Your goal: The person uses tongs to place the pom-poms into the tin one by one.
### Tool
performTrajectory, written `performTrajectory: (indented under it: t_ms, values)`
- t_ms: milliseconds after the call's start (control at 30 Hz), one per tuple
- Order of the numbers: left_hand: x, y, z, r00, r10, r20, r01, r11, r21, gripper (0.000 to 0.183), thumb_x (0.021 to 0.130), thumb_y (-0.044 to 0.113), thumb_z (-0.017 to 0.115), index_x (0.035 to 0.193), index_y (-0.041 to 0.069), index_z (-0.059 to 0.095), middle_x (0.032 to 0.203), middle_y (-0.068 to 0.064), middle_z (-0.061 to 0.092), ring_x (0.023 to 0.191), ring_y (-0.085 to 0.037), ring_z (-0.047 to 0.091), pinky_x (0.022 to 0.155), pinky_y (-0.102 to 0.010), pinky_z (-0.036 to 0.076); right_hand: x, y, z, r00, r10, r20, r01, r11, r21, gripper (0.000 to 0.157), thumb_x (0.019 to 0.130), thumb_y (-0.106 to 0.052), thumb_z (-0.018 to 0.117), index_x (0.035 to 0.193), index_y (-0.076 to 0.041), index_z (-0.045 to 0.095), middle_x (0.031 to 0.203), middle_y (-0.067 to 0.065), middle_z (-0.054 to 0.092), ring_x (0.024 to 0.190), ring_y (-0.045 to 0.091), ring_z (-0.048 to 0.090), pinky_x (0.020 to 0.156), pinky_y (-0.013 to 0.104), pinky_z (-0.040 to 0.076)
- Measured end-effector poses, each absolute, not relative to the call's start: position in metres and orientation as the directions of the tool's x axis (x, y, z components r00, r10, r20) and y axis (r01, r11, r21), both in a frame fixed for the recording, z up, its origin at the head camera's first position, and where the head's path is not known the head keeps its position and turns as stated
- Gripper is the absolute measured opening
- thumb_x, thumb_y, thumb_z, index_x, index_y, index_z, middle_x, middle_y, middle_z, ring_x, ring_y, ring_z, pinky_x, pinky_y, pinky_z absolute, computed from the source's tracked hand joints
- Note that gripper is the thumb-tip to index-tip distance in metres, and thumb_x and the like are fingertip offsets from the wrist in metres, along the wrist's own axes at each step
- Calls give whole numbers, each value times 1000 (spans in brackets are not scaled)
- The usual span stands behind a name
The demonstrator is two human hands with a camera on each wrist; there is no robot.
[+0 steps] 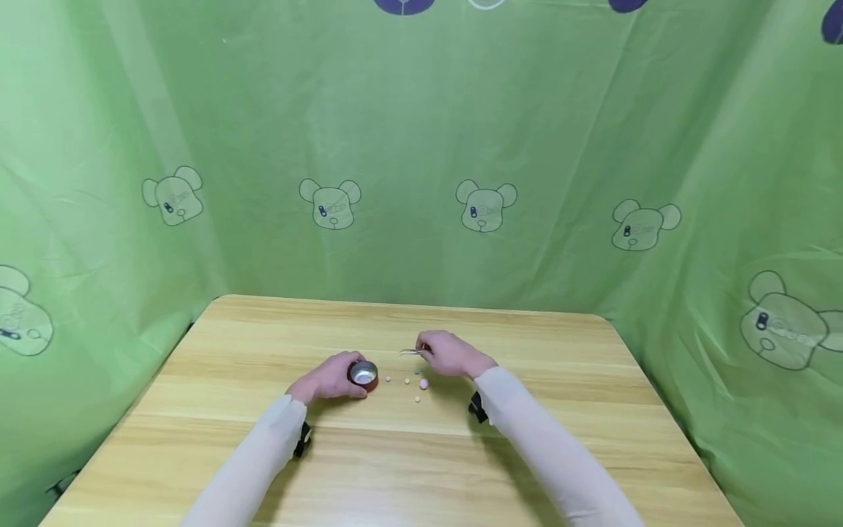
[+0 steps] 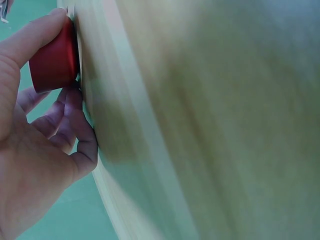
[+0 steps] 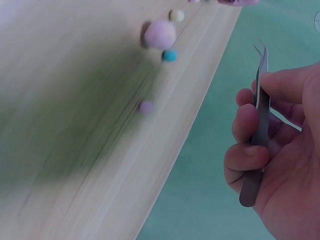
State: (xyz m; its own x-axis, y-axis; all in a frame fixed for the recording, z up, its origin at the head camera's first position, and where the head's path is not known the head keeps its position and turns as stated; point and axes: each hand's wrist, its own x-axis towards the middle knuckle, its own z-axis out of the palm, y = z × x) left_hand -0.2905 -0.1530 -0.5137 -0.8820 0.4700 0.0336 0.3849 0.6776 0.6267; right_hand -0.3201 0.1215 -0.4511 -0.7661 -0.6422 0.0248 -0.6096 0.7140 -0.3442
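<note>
My left hand grips a small round red tin by its side, thumb and fingers on opposite sides. The tin's top is open, showing a silvery inside. To its right, my right hand holds metal tweezers between thumb and fingers, above the table. Their bent tips stand slightly apart with nothing visible between them. Between and below the hands lie several small balls, pompom-like: a larger lilac one, a teal one, a cream one and a small purple one.
Everything lies on a light wood-grain table. Green curtains printed with bear heads hang behind it and at both sides. A dark wrist device shows at the right cuff, and another at the left.
</note>
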Motion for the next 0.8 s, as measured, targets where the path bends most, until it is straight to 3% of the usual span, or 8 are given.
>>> performTrajectory:
  t_ms: [533,800]
  values:
    - [-290,-153,-511,-884,467,21,378,688,619,51,71,23,83,111,8,56,104,-3,60,98,-21,56,89,-43,43,-322,164,-461,-829,-559,-19,-511,771,-380,7,94,-10,54,97,-10,61,84,-3,57,74,12,52,71,32,47]
    - [-289,-153,-511,-883,470,23,382,686,619,51,71,23,83,111,7,56,104,-3,59,98,-21,55,89,-42,43,-324,176,-470,-845,-531,-56,-482,803,-351,8,94,-11,54,98,-9,61,88,-1,60,78,12,53,76,33,48]
